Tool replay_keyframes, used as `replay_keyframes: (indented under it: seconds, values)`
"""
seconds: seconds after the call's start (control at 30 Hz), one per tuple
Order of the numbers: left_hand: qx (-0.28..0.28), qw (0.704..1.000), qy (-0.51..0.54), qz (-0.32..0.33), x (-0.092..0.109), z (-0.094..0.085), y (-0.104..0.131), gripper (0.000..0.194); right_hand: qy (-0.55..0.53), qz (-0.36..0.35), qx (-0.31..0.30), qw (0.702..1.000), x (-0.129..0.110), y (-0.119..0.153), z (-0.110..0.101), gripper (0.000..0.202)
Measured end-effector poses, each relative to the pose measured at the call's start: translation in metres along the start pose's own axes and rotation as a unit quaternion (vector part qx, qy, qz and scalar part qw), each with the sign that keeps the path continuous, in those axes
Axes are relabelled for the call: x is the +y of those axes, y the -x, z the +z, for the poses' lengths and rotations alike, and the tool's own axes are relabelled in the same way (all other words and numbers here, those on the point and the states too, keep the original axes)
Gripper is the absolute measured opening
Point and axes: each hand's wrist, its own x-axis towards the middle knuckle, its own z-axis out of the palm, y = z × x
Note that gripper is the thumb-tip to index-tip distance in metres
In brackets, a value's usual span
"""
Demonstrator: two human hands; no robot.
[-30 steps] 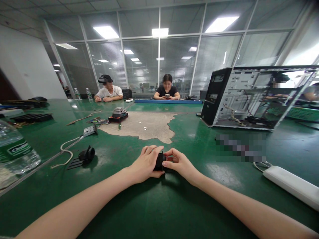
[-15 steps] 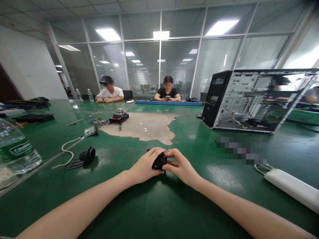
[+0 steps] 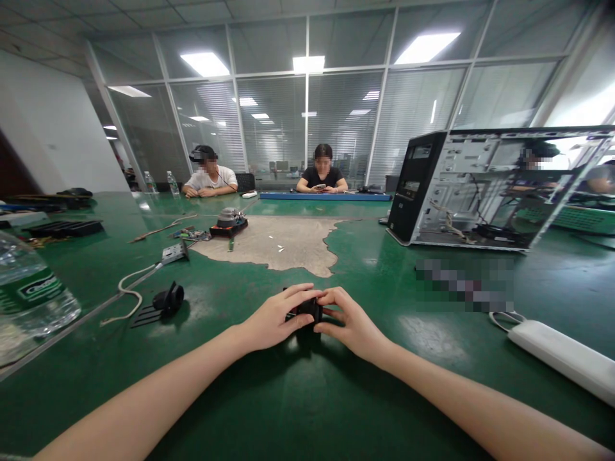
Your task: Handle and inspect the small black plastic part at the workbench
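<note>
A small black plastic part (image 3: pixel 316 310) is held between my two hands, low over the green table. My left hand (image 3: pixel 281 318) closes on its left side, thumb along the near face and fingers over the top. From the right, my right hand (image 3: pixel 350 323) pinches it between thumb and curled fingers. Much of the part is hidden by my fingers, so its exact kind cannot be made out. Off to the left lies another black plastic piece (image 3: pixel 168 299) with a round end and flat prongs.
An opened computer case (image 3: pixel 423 186) stands at the right, near a white power strip (image 3: pixel 562 352). A water bottle (image 3: pixel 41 288) is at the left edge. A cabled metal box (image 3: pixel 173 253) and a heatsink fan (image 3: pixel 229 221) lie farther back. Two people sit across the table.
My left hand has shifted its grip: its thumb now lies across the near face and its fingers are straighter. My right hand stays almost where it was.
</note>
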Motion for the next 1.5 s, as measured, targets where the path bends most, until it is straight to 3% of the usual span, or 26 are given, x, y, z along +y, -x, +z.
replay_keyframes:
  seconds: [0.2, 0.47, 0.73, 1.0, 1.27, 1.5]
  values:
    - [0.009, 1.0, -0.027, -0.011, -0.002, 0.003, -0.004, 0.038, -0.033, 0.021, 0.004, 0.999, 0.002, -0.001, -0.001, 0.027]
    - [0.041, 0.978, -0.203, -0.008, -0.01, 0.012, -0.013, 0.053, -0.051, 0.034, -0.002, 0.998, 0.002, -0.002, -0.001, 0.028]
    - [0.028, 0.981, -0.19, -0.028, -0.011, 0.016, -0.013, 0.052, -0.035, 0.033, 0.001, 0.999, 0.001, -0.002, -0.001, 0.028]
    - [0.058, 0.977, -0.196, -0.056, -0.009, 0.021, -0.013, 0.039, -0.082, 0.051, 0.021, 0.995, -0.002, -0.004, 0.0, 0.019]
    - [0.076, 0.973, -0.204, -0.073, -0.01, 0.025, -0.014, 0.036, -0.05, 0.113, 0.009, 0.992, -0.004, -0.006, -0.001, 0.029]
    - [0.083, 0.971, -0.21, -0.082, -0.008, 0.026, -0.016, 0.033, -0.074, 0.083, 0.002, 0.994, -0.001, -0.005, 0.0, 0.031]
